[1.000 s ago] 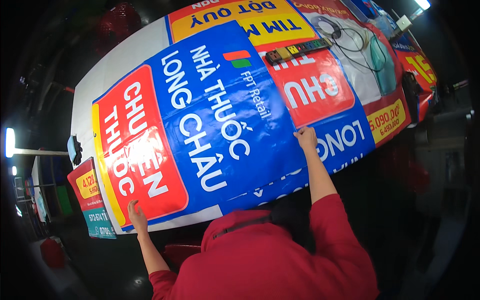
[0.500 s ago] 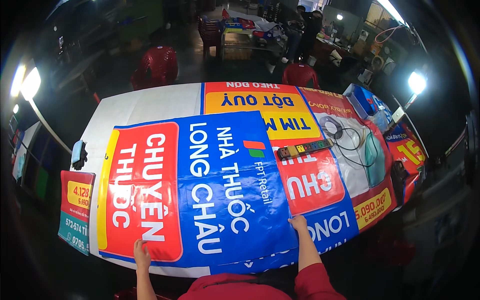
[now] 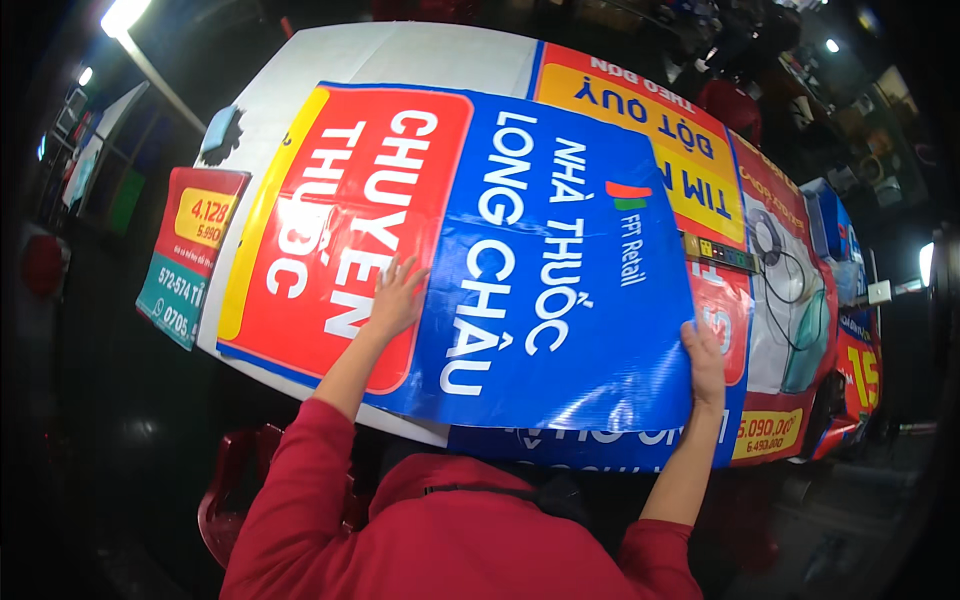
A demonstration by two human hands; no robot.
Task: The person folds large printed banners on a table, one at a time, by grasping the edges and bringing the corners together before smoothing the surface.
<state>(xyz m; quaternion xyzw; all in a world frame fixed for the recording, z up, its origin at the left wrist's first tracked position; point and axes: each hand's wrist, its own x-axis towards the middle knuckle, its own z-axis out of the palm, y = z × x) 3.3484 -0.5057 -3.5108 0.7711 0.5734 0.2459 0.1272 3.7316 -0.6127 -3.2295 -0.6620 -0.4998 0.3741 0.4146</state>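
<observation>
A large glossy blue banner [image 3: 560,270] with a red and yellow panel on its left part lies flat on a wide table [image 3: 300,80]. My left hand [image 3: 397,298] rests palm down, fingers spread, on the banner near the edge of the red panel. My right hand [image 3: 704,360] grips the banner's right edge near its lower corner. Both my sleeves are red. More printed banners [image 3: 690,170] in yellow, red and blue lie underneath and stick out on the right.
A long dark ruler-like bar [image 3: 722,256] lies on the lower banners to the right. Black cables [image 3: 780,260] coil beyond it. A small red and teal sign [image 3: 190,255] hangs off the table's left side. A red plastic chair [image 3: 235,480] stands below left.
My left hand has moved from the banner's lower left corner up onto its middle. The banner sits further left over the table, and my right hand has followed its right edge.
</observation>
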